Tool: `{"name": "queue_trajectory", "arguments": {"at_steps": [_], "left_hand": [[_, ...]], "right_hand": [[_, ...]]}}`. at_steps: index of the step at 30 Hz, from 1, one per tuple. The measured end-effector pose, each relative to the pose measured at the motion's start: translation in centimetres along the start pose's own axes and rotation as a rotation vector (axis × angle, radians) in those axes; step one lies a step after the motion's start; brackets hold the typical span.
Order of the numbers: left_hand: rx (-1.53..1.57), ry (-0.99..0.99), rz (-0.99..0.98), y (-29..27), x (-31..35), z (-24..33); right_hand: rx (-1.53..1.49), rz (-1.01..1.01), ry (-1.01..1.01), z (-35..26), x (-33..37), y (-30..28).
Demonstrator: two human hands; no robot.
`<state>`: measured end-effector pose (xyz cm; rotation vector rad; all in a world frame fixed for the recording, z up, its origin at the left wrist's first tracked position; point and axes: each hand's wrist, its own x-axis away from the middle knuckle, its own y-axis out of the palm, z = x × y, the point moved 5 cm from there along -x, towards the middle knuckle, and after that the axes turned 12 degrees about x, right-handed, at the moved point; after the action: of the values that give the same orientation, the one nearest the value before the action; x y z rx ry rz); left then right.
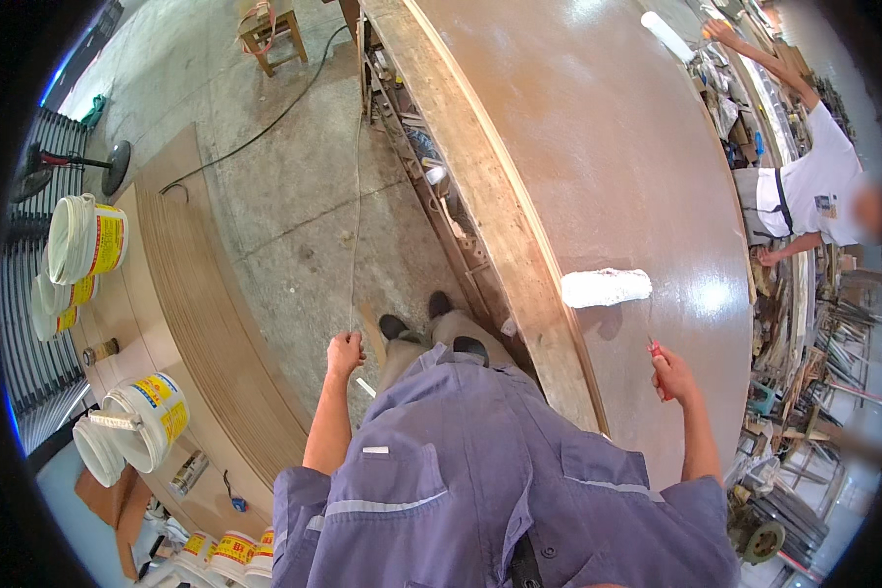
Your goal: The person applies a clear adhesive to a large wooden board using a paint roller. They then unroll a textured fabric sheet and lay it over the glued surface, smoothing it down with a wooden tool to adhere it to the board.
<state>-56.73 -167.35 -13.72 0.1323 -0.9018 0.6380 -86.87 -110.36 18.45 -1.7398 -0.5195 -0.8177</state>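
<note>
My right hand (670, 372) grips the red handle of a paint roller (606, 288). Its fluffy white sleeve rests on the wet, glossy brown surface of a large panel (559, 127), near the panel's left edge. My left hand (344, 353) hangs over the floor, left of my body, fingers curled closed. A thin pale line runs from near that hand toward the far end of the panel. Whether the hand holds it cannot be made out. Across the panel, a co-worker in a white shirt (821, 181) reaches out beside a second white roller (667, 37).
A wooden rail (495, 211) borders the panel's left side, with clutter beneath. To my left, a stack of brown boards (216, 323) carries white buckets (152, 416) and a can (188, 472). A stool (269, 34), a fan (116, 167) and a dark cable stand farther off. Scrap lines the right.
</note>
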Motion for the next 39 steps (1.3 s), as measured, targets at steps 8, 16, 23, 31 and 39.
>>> {"name": "queue_trajectory", "arguments": {"at_steps": [8,16,23,31,39], "left_hand": [[0.089,-0.155,0.101,-3.9,-0.5,-5.1],[0.238,-0.273,0.332,-6.0,2.7,-4.2],[0.286,-0.176,0.367,-4.5,1.0,3.5],[0.085,-0.120,0.127,-4.4,-7.9,6.5],[0.047,-0.039,0.005,-6.9,-13.9,11.5]], "right_hand": [[0.262,0.028,-0.203,-22.6,-12.9,-6.9],[0.115,0.178,-0.530,-59.4,-31.8,-7.7],[-0.044,0.189,-0.503,-71.8,-38.4,-7.0],[0.158,0.343,-0.630,-43.0,-27.3,-3.3],[0.171,0.268,-0.122,-10.8,-7.1,3.6]]}}
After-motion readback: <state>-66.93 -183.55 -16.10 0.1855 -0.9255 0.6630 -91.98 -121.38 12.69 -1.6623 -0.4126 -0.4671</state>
